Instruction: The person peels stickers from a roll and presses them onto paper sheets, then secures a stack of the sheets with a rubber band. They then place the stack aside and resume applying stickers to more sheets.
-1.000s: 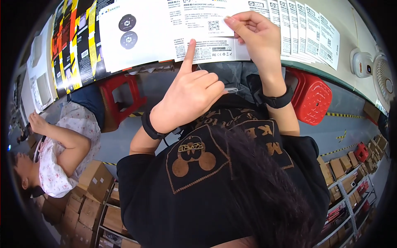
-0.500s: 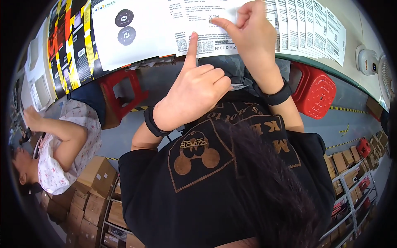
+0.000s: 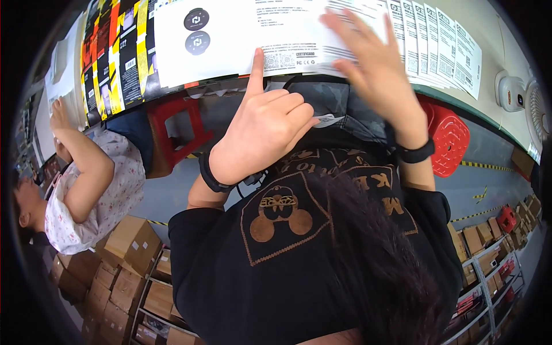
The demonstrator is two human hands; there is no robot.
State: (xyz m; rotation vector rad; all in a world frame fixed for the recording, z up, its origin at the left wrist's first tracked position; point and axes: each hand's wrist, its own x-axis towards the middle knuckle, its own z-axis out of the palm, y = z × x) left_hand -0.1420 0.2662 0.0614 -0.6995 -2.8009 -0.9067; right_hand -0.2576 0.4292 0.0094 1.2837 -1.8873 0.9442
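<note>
White printed sheets lie across the table in front of me. On the large one (image 3: 236, 43), two dark round pictures are printed at left and small text and square codes at right. My left hand (image 3: 273, 123) rests its stretched index fingertip on this sheet's near edge, beside the codes; its other fingers curl loosely, holding nothing visible. My right hand (image 3: 379, 69) is over the right part of the sheets, fingers spread and somewhat blurred, with nothing visible in it. Whether its fingertips touch the paper I cannot tell. Right of it, several narrow printed sheets (image 3: 445, 49) lie fanned out, overlapping.
Black, yellow and orange printed pieces (image 3: 118, 63) lie on the table at left. A small white fan (image 3: 535, 106) stands at far right. Red stools (image 3: 448, 141) are under the table edge. Another person (image 3: 98, 184) works at left. Cardboard boxes (image 3: 135, 244) fill shelves behind.
My right hand has moved right, its bent fingers now spread out. My left index finger stays at the sheet's near edge. The other person's arm has shifted, and the view has moved slightly.
</note>
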